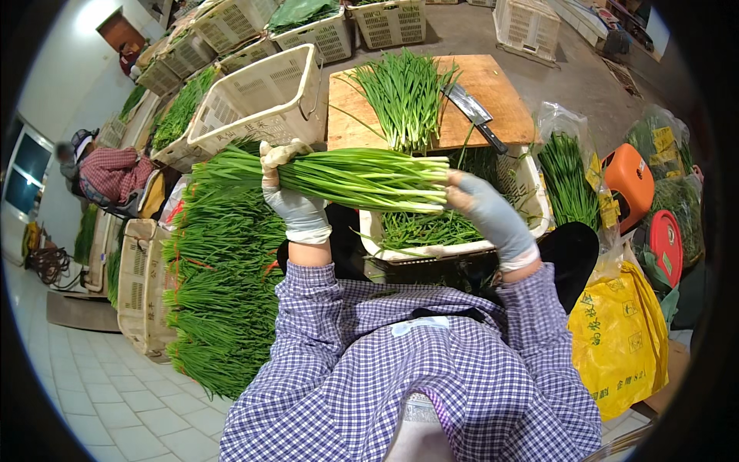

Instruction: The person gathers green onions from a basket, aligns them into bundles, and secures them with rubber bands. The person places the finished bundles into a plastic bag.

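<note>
My gloved left hand (293, 193) grips a bunch of garlic chives (361, 176) around its leafy part, the pale stem ends pointing right. At those ends is my gloved right hand (488, 211), its fingertips against the stems; whether they pinch any is unclear. Below the bunch, a white plastic crate (436, 252) holds loose chive leaves (427, 228). Beyond it, a wooden board (485, 75) carries another pile of chives (404, 104) and a cleaver (473, 112) with a black handle. Stacked chive bundles (225, 294), some tied with red bands, lie to my left.
An empty white crate (260, 86) stands beyond the bundles. Bagged chives (568, 179), an orange plastic stool (629, 182), a red lid (665, 248) and a yellow bag (620, 341) are at the right. Another person (112, 173) sits at the far left beside more crates.
</note>
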### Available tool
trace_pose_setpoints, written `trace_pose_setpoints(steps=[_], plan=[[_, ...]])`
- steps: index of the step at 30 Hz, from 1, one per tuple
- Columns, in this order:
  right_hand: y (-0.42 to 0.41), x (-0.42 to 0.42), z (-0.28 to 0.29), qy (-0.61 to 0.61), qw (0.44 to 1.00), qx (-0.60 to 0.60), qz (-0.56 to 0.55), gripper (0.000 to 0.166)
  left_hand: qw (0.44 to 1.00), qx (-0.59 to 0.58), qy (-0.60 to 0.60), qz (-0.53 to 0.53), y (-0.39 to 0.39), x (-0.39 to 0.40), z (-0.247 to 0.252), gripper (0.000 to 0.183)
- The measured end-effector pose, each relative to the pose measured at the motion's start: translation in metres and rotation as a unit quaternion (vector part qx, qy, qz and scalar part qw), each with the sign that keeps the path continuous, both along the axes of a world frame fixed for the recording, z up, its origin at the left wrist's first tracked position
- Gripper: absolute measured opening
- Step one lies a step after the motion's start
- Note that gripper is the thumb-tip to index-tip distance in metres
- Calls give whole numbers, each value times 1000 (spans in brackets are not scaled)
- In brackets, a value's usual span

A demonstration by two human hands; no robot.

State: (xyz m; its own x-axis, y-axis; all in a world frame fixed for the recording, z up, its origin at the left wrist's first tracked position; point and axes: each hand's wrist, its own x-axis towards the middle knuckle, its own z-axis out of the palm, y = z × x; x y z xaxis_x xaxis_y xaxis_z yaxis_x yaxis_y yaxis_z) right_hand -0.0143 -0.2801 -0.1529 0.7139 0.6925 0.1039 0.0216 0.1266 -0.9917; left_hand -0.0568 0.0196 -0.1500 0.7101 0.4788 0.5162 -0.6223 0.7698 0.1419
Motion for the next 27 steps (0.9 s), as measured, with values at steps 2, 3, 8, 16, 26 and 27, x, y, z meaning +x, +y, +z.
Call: trace_pose_setpoints(steps=[2, 3, 8, 16, 26, 27], plan=[[20, -10, -9, 99, 993, 64, 13, 44, 996, -7, -53, -69, -4, 7, 3, 14], [21, -10, -9, -23, 998, 57, 1, 39, 992, -41, -73, -95, -9, 2, 9, 15], [16, -11, -31, 218, 947, 232, -34, 32, 998, 5, -12, -60, -27, -12, 27, 22], [-22, -8, -25, 96, 987, 14, -130, 41, 997, 34, -57, -39, -5, -13, 23, 16], [23, -24, -42, 80, 987, -73, -117, 19, 987, 136, -72, -56, -18, -20, 25, 12], [18, -21, -42, 54, 983, -115, -130, 18, 987, 127, -76, -56, -15, -20, 26, 12]])
